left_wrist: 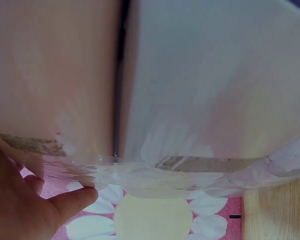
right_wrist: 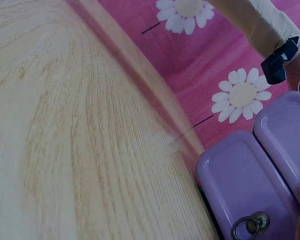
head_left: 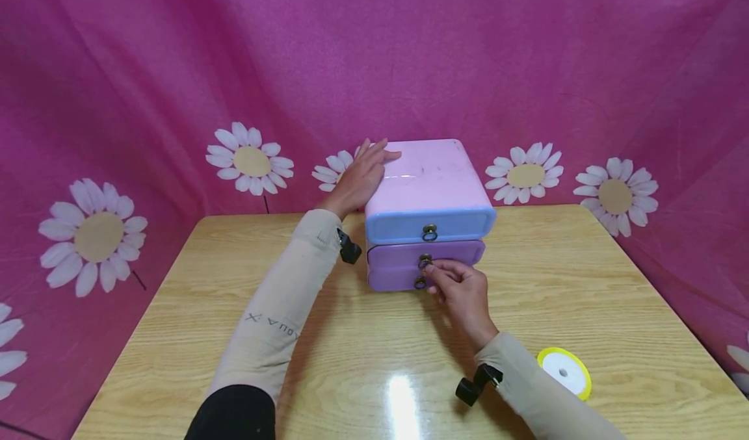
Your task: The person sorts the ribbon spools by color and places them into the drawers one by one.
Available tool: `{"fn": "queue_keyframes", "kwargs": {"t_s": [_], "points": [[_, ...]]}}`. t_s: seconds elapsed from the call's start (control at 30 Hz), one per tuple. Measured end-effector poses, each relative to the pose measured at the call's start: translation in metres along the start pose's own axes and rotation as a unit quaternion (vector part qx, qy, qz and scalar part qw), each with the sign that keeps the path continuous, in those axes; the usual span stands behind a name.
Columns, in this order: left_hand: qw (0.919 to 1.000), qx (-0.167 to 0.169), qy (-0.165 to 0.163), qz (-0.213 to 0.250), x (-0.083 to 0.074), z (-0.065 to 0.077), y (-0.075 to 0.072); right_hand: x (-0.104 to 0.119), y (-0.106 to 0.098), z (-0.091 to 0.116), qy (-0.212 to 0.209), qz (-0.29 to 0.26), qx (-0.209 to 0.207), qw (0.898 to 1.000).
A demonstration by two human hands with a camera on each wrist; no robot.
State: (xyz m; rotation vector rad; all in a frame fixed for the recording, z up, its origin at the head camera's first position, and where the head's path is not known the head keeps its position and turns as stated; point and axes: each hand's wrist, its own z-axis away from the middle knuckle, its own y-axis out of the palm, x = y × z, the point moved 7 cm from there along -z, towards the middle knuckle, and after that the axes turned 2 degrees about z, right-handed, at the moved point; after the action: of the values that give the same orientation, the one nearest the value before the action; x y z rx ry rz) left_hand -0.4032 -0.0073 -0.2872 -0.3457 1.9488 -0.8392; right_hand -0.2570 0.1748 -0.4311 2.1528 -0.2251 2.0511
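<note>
A small chest of drawers (head_left: 421, 173) with a pink top stands on the table. Its top drawer front (head_left: 398, 227) is blue, and two purple drawer fronts (right_wrist: 245, 180) lie below it. My left hand (head_left: 361, 177) rests on the upper left edge of the chest, fingers stretched over the pink top. In the left wrist view its thumb and a finger show against the glossy side wall (left_wrist: 200, 100). With thumb and forefinger, my right hand (head_left: 465, 294) pinches the ring pull (head_left: 425, 262) of the middle drawer. Another ring pull (right_wrist: 247, 226) hangs free on the lowest drawer.
A ribbon-like roll (head_left: 564, 372), white with a yellow rim, lies on the wooden table (head_left: 585, 284) beside my right forearm. Behind the table hangs a pink cloth (head_left: 374, 56) with white daisies. The blue drawer's ring pull (head_left: 430, 233) hangs down above my right hand.
</note>
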Motion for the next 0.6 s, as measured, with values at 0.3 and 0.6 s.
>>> {"fn": "queue_keyframes", "kwargs": {"t_s": [0.3,0.6], "points": [[0.9999,0.0,0.01,-0.007,-0.0011,0.0,-0.0001,0.0002,0.0011,-0.003,-0.008,0.002,-0.005,1.0],[0.9999,0.003,0.007,-0.01,-0.0014,0.0009,0.0003,0.0077,0.0033,0.001,0.006,-0.013,-0.003,1.0]]}}
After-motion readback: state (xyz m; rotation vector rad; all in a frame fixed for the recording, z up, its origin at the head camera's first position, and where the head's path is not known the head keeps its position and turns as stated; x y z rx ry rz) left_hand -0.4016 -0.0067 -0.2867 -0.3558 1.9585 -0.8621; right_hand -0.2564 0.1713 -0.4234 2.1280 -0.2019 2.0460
